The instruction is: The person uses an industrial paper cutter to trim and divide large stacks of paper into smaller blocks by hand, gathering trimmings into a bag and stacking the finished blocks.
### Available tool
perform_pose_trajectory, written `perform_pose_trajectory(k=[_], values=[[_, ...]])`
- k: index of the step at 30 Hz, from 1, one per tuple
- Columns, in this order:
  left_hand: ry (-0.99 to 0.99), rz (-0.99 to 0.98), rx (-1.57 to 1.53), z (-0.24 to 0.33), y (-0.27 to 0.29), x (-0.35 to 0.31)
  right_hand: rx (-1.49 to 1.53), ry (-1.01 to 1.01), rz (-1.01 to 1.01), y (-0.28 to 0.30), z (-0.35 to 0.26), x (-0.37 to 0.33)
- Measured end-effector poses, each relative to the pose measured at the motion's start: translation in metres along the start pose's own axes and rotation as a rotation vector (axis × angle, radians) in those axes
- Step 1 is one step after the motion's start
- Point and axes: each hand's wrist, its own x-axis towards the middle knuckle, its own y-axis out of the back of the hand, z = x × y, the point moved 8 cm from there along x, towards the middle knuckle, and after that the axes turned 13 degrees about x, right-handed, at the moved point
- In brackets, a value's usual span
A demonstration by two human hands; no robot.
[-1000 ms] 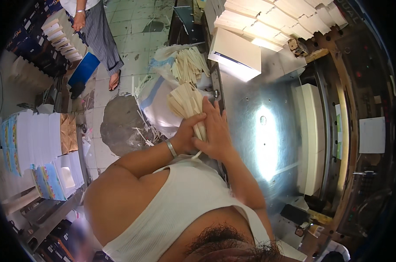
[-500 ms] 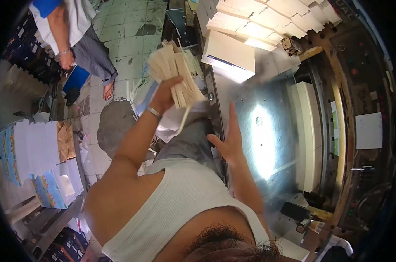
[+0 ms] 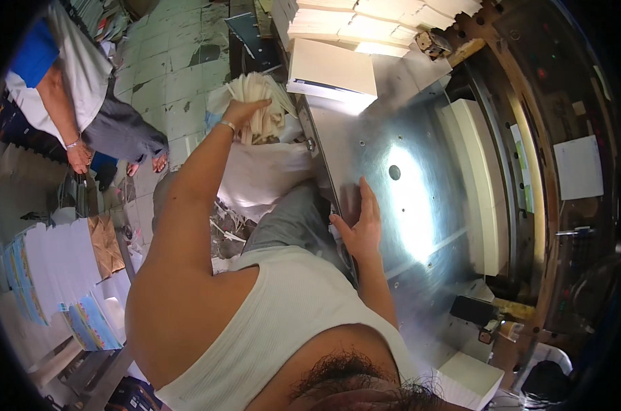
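My left hand [image 3: 240, 113] reaches out to the far left of the metal table, its visible finger across a loose, fanned bundle of cream paper strips [image 3: 264, 128]. The other fingers are hidden among the strips, and the hand seems closed on them. Below the bundle hangs a whitish sack [image 3: 266, 168]. My right hand [image 3: 362, 229] is open and empty over the near left edge of the shiny metal table [image 3: 420, 198], thumb apart and fingers stretched away from me.
A thick white paper block [image 3: 334, 72] lies on the table's far end, before stacked paper [image 3: 365, 24]. A long cream bar-shaped stack [image 3: 478, 185] lines the right side. At left, another person [image 3: 84, 103] stands near printed paper piles [image 3: 64, 274]. Paper scraps [image 3: 231, 229] litter the floor.
My left hand has moved away from me with the strips, down to the sack. My right hand has shifted slightly nearer. The view has turned, and the other person appears farther left.
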Motion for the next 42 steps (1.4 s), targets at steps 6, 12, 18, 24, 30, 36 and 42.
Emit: perform_pose_trajectory(k=[6,12,18,24,30,36,42], values=[[-0.023,0.101,-0.097,0.007,-0.004,-0.023,0.028,0.003,0.021,0.002,0.004,-0.002],[-0.056,0.132,0.089,-0.036,0.004,-0.012,0.018,0.017,0.002,-0.001,0.0,0.001],[0.007,0.439,0.844,-0.045,0.018,-0.057,0.015,0.042,0.008,-0.002,-0.004,0.002],[0.182,0.423,-0.002,-0.108,0.012,-0.034,-0.002,0.103,0.027,0.002,-0.009,0.003],[-0.003,0.535,-0.131,-0.094,0.017,-0.033,-0.028,0.06,0.029,0.002,-0.004,0.001],[-0.047,0.638,0.0,-0.064,0.036,-0.061,0.002,0.051,0.035,0.001,-0.003,0.002],[-0.065,0.491,-0.01,-0.056,0.052,-0.057,0.003,0.04,0.023,0.001,-0.002,0.002]])
